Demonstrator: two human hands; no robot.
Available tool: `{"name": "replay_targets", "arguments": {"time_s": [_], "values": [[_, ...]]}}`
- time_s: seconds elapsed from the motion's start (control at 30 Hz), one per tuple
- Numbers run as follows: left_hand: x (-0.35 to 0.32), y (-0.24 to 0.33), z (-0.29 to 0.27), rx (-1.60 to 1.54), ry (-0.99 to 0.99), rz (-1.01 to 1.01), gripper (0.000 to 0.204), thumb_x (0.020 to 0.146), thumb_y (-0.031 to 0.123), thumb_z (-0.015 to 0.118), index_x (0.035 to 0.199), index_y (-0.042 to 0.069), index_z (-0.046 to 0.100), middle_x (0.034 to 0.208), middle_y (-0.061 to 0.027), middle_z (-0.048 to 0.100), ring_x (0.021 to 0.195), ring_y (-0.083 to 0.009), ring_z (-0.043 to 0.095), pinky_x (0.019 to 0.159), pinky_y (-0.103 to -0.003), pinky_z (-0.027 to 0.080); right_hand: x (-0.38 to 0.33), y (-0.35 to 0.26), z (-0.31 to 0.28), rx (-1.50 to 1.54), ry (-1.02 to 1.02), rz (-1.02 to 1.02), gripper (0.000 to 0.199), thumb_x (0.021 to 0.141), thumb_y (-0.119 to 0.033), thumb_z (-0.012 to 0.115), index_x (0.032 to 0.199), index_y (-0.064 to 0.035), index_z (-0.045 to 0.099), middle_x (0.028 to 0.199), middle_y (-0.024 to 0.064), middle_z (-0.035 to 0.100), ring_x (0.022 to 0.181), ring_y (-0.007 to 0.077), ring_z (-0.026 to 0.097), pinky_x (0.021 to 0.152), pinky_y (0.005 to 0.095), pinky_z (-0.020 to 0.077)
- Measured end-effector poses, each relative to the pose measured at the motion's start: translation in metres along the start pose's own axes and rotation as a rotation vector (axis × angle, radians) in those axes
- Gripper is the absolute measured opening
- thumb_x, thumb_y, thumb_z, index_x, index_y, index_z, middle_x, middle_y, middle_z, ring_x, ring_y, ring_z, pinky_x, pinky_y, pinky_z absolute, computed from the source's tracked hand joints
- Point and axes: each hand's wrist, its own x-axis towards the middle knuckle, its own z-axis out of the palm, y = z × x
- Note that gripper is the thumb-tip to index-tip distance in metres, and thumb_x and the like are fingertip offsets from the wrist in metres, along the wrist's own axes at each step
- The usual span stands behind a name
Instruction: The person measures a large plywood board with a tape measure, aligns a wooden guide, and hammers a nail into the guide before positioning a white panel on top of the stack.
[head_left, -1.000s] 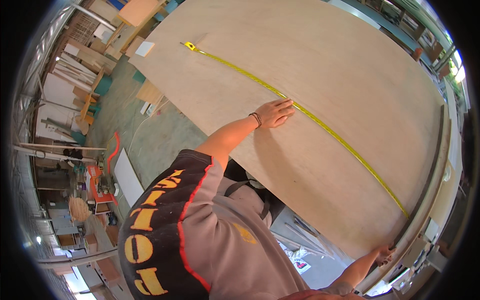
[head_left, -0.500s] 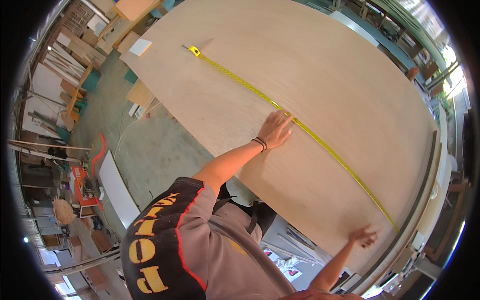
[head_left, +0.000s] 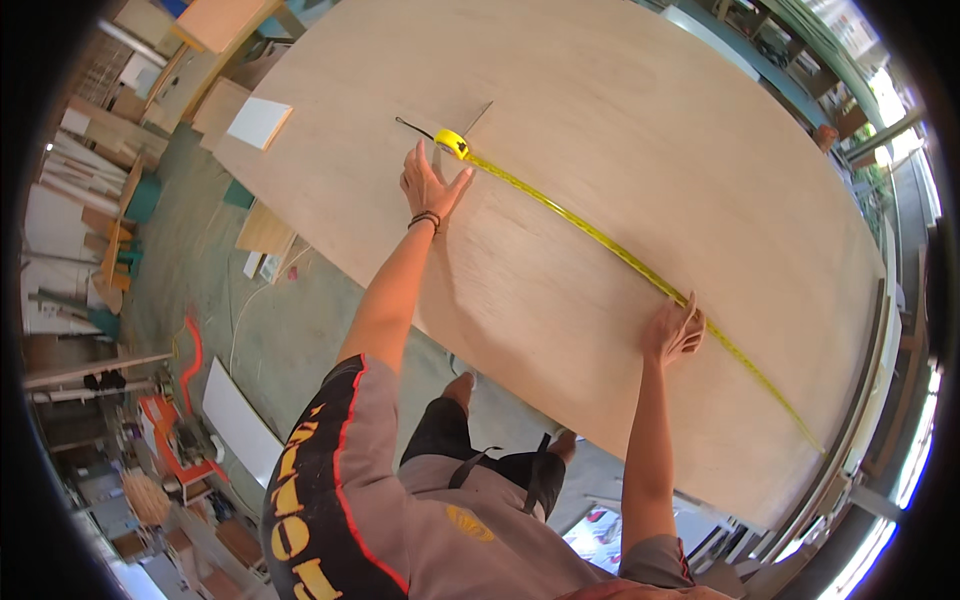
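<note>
A yellow tape measure [head_left: 452,144] with a black wrist cord lies toward the far left of a large plywood sheet [head_left: 600,130]. Its yellow blade [head_left: 580,227] stretches diagonally across the wood to the right edge. My left hand [head_left: 430,185] is open just below the case, thumb and fingers spread around its near side without visibly gripping it. Farther right, my right hand [head_left: 676,332] rests at the blade, with a raised index finger touching or crossing it and the other fingers loosely bent. Beyond the case lies a thin pointed stick [head_left: 480,116], its kind unclear.
A small white board [head_left: 260,122] sits at the sheet's left corner. A dark rail [head_left: 845,400] runs along the right edge. On the floor at left are a white panel [head_left: 240,420], a red hose [head_left: 192,360] and an orange machine [head_left: 165,435]. Wood offcuts lean behind.
My left hand has moved left along the blade to the tape case. My right hand has come up from the near right edge to the blade. The view has shifted slightly.
</note>
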Motion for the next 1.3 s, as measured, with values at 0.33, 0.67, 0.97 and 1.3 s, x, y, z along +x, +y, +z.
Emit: {"name": "replay_targets", "arguments": {"time_s": [0.33, 0.67, 0.97, 1.3], "values": [[0.089, -0.052, 0.02, -0.123, -0.085, 0.18, 0.08, 0.075, 0.048, 0.081, 0.136, 0.006, 0.051, 0.122, -0.0156, 0.06, 0.114, -0.0324, 0.053, 0.099, -0.046, 0.042, -0.01, -0.046, -0.005, -0.154, 0.085, -0.124, 0.041, 0.098, -0.036, 0.057, 0.132, -0.014, 0.057, 0.135, 0.0076, 0.057, 0.13, 0.0293, 0.046, 0.11, 0.0455, 0.03], [0.095, -0.049, 0.027, -0.239, -0.114, 0.112, 0.074, 0.079, 0.042, 0.079, 0.136, 0.006, 0.049, 0.124, -0.0135, 0.061, 0.117, -0.0327, 0.052, 0.099, -0.046, 0.045, -0.004, -0.039, 0.001, -0.212, 0.126, -0.146, 0.034, 0.098, -0.032, 0.06, 0.123, -0.0102, 0.063, 0.131, 0.0097, 0.06, 0.124, 0.0304, 0.052, 0.107, 0.0447, 0.0364], [0.093, -0.048, 0.034, -0.293, -0.119, 0.053, 0.076, 0.077, 0.038, 0.082, 0.138, 0.005, 0.049, 0.129, -0.0153, 0.054, 0.122, -0.0332, 0.048, 0.1, -0.045, 0.047, 0.001, -0.032, 0.002, -0.083, 0.156, -0.277, 0.031, 0.097, -0.023, 0.062, 0.122, -0.0061, 0.067, 0.13, 0.0134, 0.063, 0.123, 0.032, 0.056, 0.105, 0.0438, 0.0424], [0.092, -0.045, 0.032, -0.314, -0.113, 0.023, 0.076, 0.075, 0.04, 0.085, 0.135, 0.008, 0.052, 0.124, -0.0132, 0.057, 0.116, -0.0312, 0.053, 0.095, -0.044, 0.05, -0.001, -0.028, 0.007, -0.067, 0.177, -0.266, 0.031, 0.096, -0.023, 0.062, 0.122, -0.005, 0.067, 0.128, 0.0144, 0.063, 0.122, 0.032, 0.057, 0.105, 0.0434, 0.0429]]}}
